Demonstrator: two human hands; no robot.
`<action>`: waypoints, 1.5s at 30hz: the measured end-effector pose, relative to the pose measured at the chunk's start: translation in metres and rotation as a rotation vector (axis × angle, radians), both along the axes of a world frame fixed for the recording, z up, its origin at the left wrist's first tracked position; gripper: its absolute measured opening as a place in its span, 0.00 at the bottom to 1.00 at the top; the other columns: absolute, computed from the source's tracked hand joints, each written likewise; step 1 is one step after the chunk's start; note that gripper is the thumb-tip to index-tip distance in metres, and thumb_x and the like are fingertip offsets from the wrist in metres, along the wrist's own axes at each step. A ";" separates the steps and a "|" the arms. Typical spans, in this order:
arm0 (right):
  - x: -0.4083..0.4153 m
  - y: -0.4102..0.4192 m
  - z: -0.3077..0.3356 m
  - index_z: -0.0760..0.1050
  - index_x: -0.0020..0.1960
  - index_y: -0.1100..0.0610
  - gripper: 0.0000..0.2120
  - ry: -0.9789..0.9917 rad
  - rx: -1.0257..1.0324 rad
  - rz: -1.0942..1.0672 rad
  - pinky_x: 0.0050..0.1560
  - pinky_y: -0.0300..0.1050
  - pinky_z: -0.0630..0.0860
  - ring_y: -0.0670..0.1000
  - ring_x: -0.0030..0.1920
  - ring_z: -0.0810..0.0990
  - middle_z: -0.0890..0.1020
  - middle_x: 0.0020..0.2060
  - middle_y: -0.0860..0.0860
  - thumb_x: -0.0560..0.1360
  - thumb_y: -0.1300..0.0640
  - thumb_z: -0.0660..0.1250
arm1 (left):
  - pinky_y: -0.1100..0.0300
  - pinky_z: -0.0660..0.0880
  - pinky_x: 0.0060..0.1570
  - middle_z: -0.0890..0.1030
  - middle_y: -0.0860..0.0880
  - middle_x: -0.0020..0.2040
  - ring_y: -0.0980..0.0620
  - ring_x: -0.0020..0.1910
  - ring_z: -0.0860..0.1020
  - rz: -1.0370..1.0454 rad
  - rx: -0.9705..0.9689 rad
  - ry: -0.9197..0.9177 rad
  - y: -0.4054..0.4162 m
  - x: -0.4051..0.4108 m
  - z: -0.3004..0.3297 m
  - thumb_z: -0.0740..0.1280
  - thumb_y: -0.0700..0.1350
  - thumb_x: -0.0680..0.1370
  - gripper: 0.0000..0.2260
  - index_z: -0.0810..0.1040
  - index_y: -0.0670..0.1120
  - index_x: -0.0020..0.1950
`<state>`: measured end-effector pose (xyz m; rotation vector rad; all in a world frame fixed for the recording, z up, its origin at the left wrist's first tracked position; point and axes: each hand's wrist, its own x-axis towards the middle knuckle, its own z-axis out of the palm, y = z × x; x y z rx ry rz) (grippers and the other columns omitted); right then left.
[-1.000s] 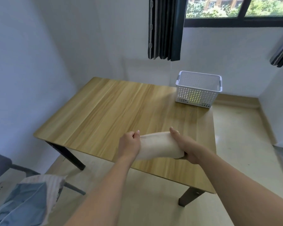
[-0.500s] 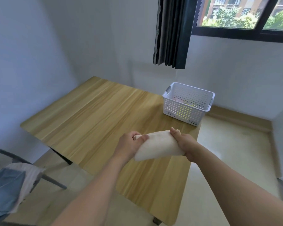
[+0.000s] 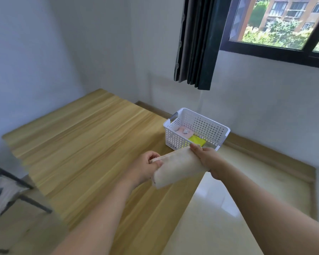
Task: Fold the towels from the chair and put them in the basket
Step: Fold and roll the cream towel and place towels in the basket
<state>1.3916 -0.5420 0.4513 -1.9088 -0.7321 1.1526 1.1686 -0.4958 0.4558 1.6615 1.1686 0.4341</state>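
A: Okay, quick: folded cream towel (image 3: 179, 167) held in the air over the wooden table (image 3: 85, 144), near its right edge, just short of the white perforated basket (image 3: 197, 131).

B: Grip?

A: Left hand (image 3: 145, 168) pinches the near-left end, right hand (image 3: 208, 161) wraps the far-right end. Both ends held, probably so the fold doesn't spring open.

B: Axis?

A: Long axis runs near-left to far-right, far end aimed at the basket. Pink towel (image 3: 184, 132) and yellow towel (image 3: 197, 140) already inside.
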 end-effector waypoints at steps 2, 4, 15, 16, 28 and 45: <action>0.013 0.013 0.011 0.78 0.55 0.57 0.30 -0.011 0.004 0.038 0.55 0.50 0.76 0.54 0.52 0.79 0.80 0.52 0.54 0.70 0.32 0.64 | 0.59 0.73 0.42 0.79 0.52 0.44 0.53 0.41 0.76 0.038 0.024 -0.005 0.007 0.017 0.005 0.66 0.47 0.77 0.06 0.77 0.48 0.51; 0.030 0.032 0.015 0.76 0.58 0.58 0.27 -0.046 0.009 0.065 0.51 0.47 0.73 0.53 0.51 0.76 0.78 0.52 0.53 0.74 0.36 0.62 | 0.63 0.71 0.40 0.80 0.51 0.46 0.54 0.41 0.76 0.068 0.059 0.000 0.016 0.032 0.009 0.66 0.45 0.78 0.06 0.76 0.46 0.53; 0.155 0.168 0.042 0.75 0.57 0.53 0.15 -0.378 0.108 0.298 0.49 0.47 0.72 0.55 0.53 0.76 0.77 0.54 0.53 0.77 0.44 0.63 | 0.50 0.77 0.48 0.79 0.52 0.48 0.50 0.46 0.79 0.033 0.182 0.207 0.111 0.156 0.014 0.64 0.54 0.76 0.11 0.73 0.55 0.57; 0.167 0.182 0.038 0.74 0.59 0.52 0.13 -0.400 0.124 0.333 0.52 0.46 0.72 0.54 0.54 0.75 0.77 0.56 0.53 0.78 0.47 0.63 | 0.51 0.77 0.48 0.79 0.52 0.48 0.50 0.47 0.78 0.039 0.186 0.254 0.123 0.172 0.009 0.63 0.55 0.76 0.13 0.72 0.55 0.58; 0.244 0.251 -0.031 0.64 0.71 0.50 0.21 -0.564 -0.230 0.886 0.60 0.46 0.66 0.55 0.60 0.70 0.71 0.62 0.54 0.79 0.58 0.52 | 0.61 0.63 0.30 0.74 0.49 0.39 0.47 0.42 0.73 -0.091 -0.100 0.603 0.190 0.286 -0.078 0.60 0.40 0.76 0.03 0.73 0.42 0.44; 0.249 0.252 -0.113 0.66 0.69 0.60 0.19 -0.783 -0.502 1.238 0.58 0.46 0.70 0.57 0.64 0.73 0.73 0.65 0.58 0.78 0.64 0.53 | 0.56 0.70 0.47 0.78 0.41 0.58 0.41 0.57 0.77 -0.348 -0.300 0.897 0.189 0.331 -0.137 0.58 0.40 0.78 0.12 0.76 0.39 0.58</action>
